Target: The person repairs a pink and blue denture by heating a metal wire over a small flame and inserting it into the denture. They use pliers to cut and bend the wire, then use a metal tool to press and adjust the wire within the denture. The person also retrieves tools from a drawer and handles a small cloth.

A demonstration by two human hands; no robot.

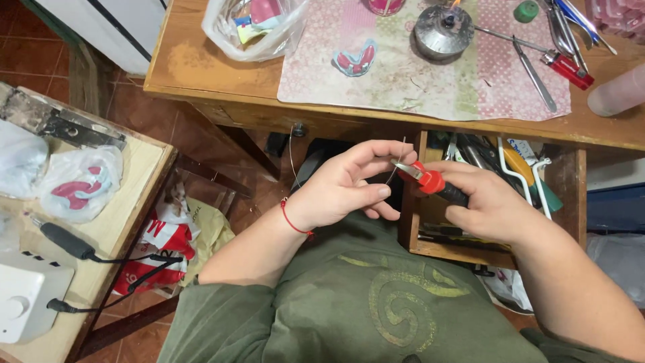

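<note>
My left hand (346, 185) pinches a thin metal wire (398, 161) between thumb and fingers, just below the wooden table's (201, 74) front edge. A long end of the wire curves up to the left of that hand. My right hand (487, 202) grips small pliers with red and black handles (433, 183), whose steel jaws close on the wire near my left fingertips. A red string bracelet circles my left wrist. Both hands hover above my lap, over a green shirt.
On the table a patterned mat (430, 81) carries a small lit metal burner (440, 30), a pink-and-blue dental model (356, 59), steel tools (534, 74) and a red lighter (570, 69). An open drawer (490, 195) holds tools. A side table (127, 202) at left carries bagged models.
</note>
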